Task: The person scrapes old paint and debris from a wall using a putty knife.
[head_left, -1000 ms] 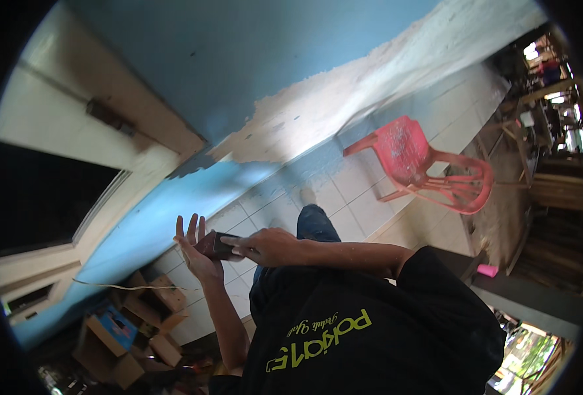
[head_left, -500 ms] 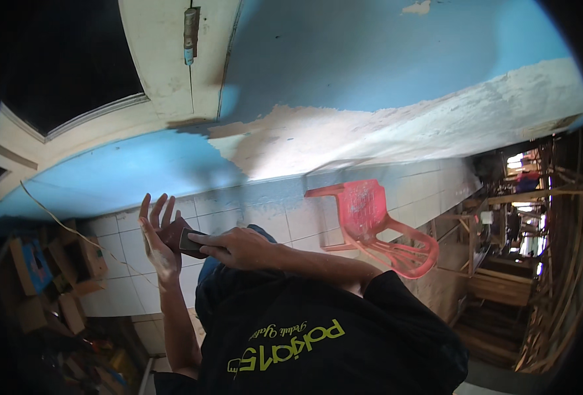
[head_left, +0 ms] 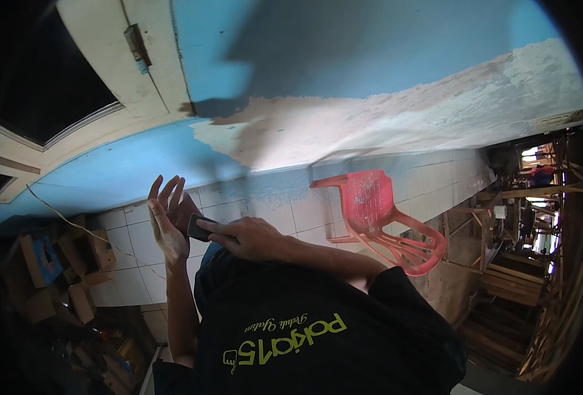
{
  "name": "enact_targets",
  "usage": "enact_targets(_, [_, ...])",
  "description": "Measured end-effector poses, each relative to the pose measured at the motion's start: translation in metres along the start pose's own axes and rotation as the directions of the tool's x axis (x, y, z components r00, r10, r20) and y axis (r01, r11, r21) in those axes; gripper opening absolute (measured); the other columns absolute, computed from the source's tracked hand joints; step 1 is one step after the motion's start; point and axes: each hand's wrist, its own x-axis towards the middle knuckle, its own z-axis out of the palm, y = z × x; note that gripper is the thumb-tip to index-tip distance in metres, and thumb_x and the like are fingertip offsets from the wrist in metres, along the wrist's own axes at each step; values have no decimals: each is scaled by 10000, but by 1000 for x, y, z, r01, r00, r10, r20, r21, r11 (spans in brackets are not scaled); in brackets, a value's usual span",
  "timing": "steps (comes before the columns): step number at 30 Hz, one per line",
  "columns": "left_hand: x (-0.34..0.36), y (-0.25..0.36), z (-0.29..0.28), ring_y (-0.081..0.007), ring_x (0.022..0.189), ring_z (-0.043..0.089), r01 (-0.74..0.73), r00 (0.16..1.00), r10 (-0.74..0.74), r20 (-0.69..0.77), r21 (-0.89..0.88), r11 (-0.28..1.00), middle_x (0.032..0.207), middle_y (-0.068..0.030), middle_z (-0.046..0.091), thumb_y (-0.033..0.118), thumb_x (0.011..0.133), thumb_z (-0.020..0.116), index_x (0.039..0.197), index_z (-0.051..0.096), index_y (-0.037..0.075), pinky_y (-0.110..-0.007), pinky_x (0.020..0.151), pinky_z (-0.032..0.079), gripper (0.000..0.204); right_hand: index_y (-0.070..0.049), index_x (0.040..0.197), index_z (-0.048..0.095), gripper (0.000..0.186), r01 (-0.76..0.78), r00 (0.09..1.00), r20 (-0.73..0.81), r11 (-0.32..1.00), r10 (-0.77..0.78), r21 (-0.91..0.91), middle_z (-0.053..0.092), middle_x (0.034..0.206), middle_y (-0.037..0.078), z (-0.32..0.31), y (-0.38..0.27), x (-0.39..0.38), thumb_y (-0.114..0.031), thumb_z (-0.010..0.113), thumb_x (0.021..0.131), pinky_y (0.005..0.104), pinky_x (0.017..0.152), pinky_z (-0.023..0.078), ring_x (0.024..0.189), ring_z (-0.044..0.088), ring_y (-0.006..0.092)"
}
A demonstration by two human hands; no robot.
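Note:
My left hand [head_left: 170, 234] is raised with its fingers apart and stretched upward. My right hand [head_left: 248, 237] grips a dark, flat rectangular piece [head_left: 196, 228] with a pale edge, held against or just beside the left palm. A reddish-brown patch lies behind that piece; I cannot tell whether it is a sheet or shaded palm. Beyond my hands is a blue wall [head_left: 370, 46] with a broad pale, peeled band [head_left: 344, 125] above white floor tiles [head_left: 271, 214].
A speckled red plastic chair [head_left: 370, 204] stands at my front right. Cardboard boxes [head_left: 38, 260] and a thin pale cord [head_left: 67, 220] are at left, under a cream door frame [head_left: 87, 59] with a bolt. Wooden racks and timber [head_left: 515, 276] fill the far right.
My view has swung round, so the wall and chair sit more level. Both hands stay together with the dark piece, now slightly higher and further left in view.

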Motion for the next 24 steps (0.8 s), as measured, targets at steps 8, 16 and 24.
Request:
enact_targets(8, [-2,-1,21,-318,1290,456,-19,1000,19,24,17,1000,1340,-191,486,548,994,230,1405,327,48,-400,988,474,655,-227,1398,462,431,-23,995,-94,999,26,34,676,768,162,-7,12,-11,-324,477,979,404,667,507,613,645,305])
enact_targets(16, [-6,3,26,-325,1280,462,4,1000,-4,-12,-12,1000,1326,-203,486,583,980,225,1404,323,47,-402,974,481,691,-225,1404,452,448,-70,996,-42,995,73,67,662,746,186,-17,12,-14,-335,492,972,412,677,506,626,642,324])
enact_targets(24, [-1,-3,13,-329,1248,494,11,999,-10,-41,21,1000,1314,-208,492,587,979,226,1392,342,57,-407,967,487,682,-232,1418,433,448,63,995,-89,993,-54,100,651,728,177,-7,17,-6,-347,463,985,412,687,494,619,629,322])
